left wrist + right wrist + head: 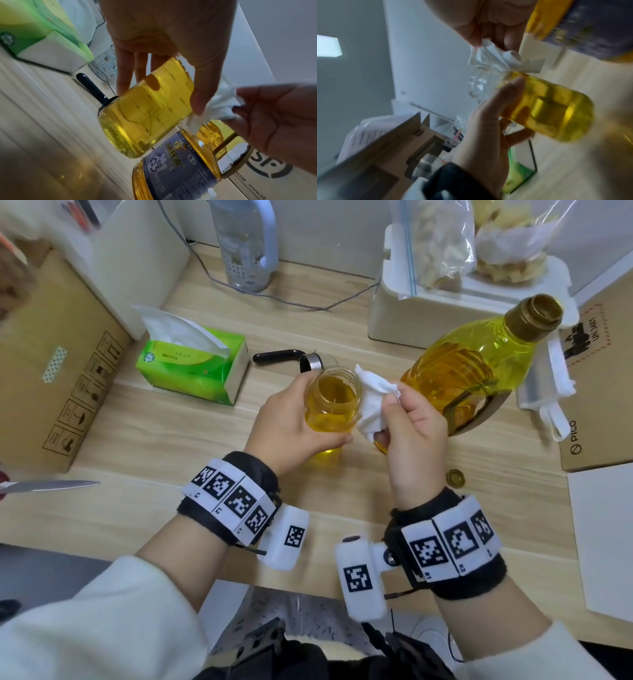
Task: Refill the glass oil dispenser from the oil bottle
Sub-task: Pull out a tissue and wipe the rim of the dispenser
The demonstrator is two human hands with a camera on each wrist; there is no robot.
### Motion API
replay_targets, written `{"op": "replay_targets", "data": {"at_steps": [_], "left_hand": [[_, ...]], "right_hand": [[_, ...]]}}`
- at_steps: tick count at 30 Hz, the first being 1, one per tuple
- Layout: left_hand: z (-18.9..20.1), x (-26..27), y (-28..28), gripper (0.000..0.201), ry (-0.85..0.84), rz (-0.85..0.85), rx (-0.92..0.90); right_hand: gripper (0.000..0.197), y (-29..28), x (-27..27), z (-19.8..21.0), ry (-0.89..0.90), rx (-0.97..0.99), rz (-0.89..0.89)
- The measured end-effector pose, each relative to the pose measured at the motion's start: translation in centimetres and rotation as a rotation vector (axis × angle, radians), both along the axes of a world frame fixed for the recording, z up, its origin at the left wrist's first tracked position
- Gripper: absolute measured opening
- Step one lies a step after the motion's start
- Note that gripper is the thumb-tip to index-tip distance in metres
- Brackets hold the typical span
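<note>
Hands flank dispenser [333, 398]: left [291, 419] grips, right [412, 433] pinches tissue [373, 402].

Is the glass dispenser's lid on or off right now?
Off. The glass oil dispenser in the left hand has an open mouth; its black-handled lid lies on the table behind it.

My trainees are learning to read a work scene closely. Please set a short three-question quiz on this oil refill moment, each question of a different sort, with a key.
1. True or false: the glass oil dispenser has its lid on.
2. Which hand holds the crumpled tissue? A) left hand B) right hand C) neither
3. Fill in: the small gold cap lies on the ____.

Key: 1. False; its mouth is open, held in the left hand. 2. B. 3. Table; the oil bottle stands uncapped.
</note>
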State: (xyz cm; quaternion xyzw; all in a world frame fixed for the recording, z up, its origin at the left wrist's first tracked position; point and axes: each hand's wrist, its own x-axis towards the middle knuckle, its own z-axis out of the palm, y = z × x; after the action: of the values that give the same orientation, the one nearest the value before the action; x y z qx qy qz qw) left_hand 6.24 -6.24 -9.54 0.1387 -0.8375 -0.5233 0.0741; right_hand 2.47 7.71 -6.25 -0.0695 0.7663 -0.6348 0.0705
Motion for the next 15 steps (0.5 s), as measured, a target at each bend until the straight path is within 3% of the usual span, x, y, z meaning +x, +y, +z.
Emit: {"op": "replay_targets", "data": {"at_steps": [4,9,15], "left_hand": [[0.1,0.1,0.3,0.081,-0.017,-0.056,-0.022],[0.3,0.2,1.6,0.07,-0.052,-0.13,-0.05],[0.1,1.0,0.5,0.077,0.007,-0.015,0.073]], "right_hand": [[0.024,-0.6,-1.0,1.9,0.126,0.011,0.086],[0.022,-1.8,-3.1,2.5,-0.003,-0.002,0.267],[0.021,-0.4,-3.5,1.1,-0.122,-0.055,0.133]]}}
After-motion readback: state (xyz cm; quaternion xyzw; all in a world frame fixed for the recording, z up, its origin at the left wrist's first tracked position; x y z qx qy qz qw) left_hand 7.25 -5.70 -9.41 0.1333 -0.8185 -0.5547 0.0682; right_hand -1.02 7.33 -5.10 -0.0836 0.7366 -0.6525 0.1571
